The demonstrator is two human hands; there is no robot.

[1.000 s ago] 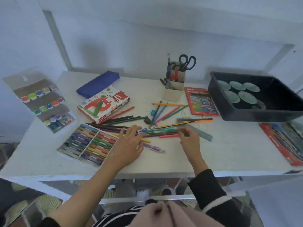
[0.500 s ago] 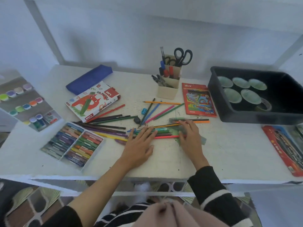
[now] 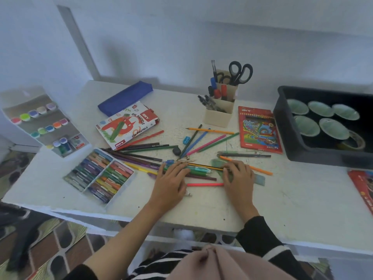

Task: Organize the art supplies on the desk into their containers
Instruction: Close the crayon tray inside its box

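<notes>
Loose coloured pencils (image 3: 141, 150) and pens lie scattered across the middle of the white desk (image 3: 292, 199). My left hand (image 3: 171, 182) rests flat, fingers straight, on the left ends of a bundle with a teal pen (image 3: 198, 170) and a striped pencil. My right hand (image 3: 239, 178) presses on the bundle's right end and on a green ruler (image 3: 259, 178). A pink pencil (image 3: 204, 184) lies between the hands. An open tray of oil pastels (image 3: 99, 174) sits to the left, its box (image 3: 127, 126) behind it.
A beige holder (image 3: 219, 114) with scissors (image 3: 240, 72) and markers stands at the back. A red pencil box (image 3: 258, 130), a black bin (image 3: 298, 142) of green dishes, a blue pouch (image 3: 125, 98), a paint set (image 3: 40, 122), an eraser (image 3: 176, 150) and a sharpener (image 3: 187, 140) surround the pile.
My left hand slid right over the purple pen and onto the bundle. My right hand settled lower onto the ruler and pencil ends. The view shifted slightly.
</notes>
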